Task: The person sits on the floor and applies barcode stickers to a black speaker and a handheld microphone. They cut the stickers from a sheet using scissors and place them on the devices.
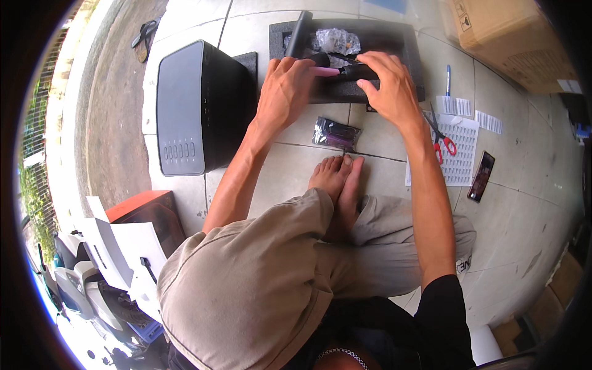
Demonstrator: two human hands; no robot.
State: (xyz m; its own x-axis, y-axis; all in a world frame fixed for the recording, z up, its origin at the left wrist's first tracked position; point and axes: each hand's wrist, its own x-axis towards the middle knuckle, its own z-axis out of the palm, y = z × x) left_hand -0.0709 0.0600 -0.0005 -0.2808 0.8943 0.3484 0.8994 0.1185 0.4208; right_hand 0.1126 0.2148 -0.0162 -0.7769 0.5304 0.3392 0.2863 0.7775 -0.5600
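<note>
My left hand [285, 92] is closed, slightly blurred, on a slim pink-and-black rod [325, 71]. The rod points right across the shallow black foam-lined box [283, 29]. My right hand [390, 83] curves over the box's right part. Its thumb and fingers stand apart on either side of a dark cylindrical thing [359, 72], whose kind I cannot make out. Crumpled clear plastic wrap [337, 41] lies inside the box, and a black tube [300, 36] leans over its left side. Nearer my feet is a small shiny packet [336, 133] with something purplish inside.
A black speaker-like unit [180, 111] with a row of buttons stands left. To the right lie red-handled scissors [445, 145] on a label sheet [459, 169], a blue pen [448, 80] and a phone [481, 176]. A cardboard carton [515, 43] is at far right, an orange-and-black box [148, 213] at lower left.
</note>
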